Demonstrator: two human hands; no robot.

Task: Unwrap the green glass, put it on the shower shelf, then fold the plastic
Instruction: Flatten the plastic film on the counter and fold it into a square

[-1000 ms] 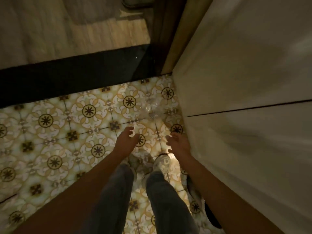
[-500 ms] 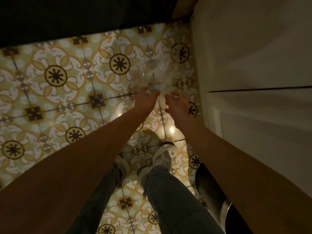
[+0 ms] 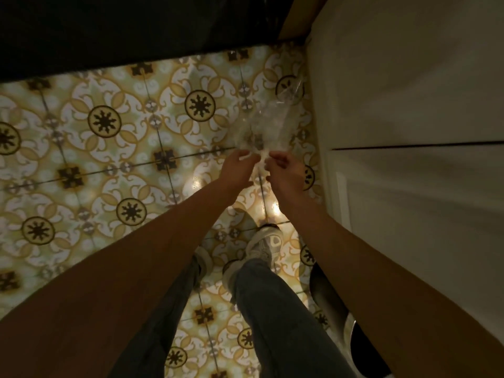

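A crumpled sheet of clear plastic (image 3: 268,126) hangs in front of me over the patterned floor. My left hand (image 3: 238,167) pinches its near edge from the left. My right hand (image 3: 285,171) pinches the same edge from the right, fingertips almost meeting the left ones. The plastic stretches away from my hands toward the wall corner. No green glass and no shower shelf are in view.
The floor is ornate yellow and white tile (image 3: 122,148). A dark threshold strip (image 3: 122,31) runs along the top. A pale wall or cabinet face (image 3: 409,132) fills the right side. My legs and a white sneaker (image 3: 266,241) stand below. A dark round object (image 3: 362,347) sits at the lower right.
I bent down toward the floor and both hands reached the plastic that lay on the tiles. They now hold it, lifted and stretched out.
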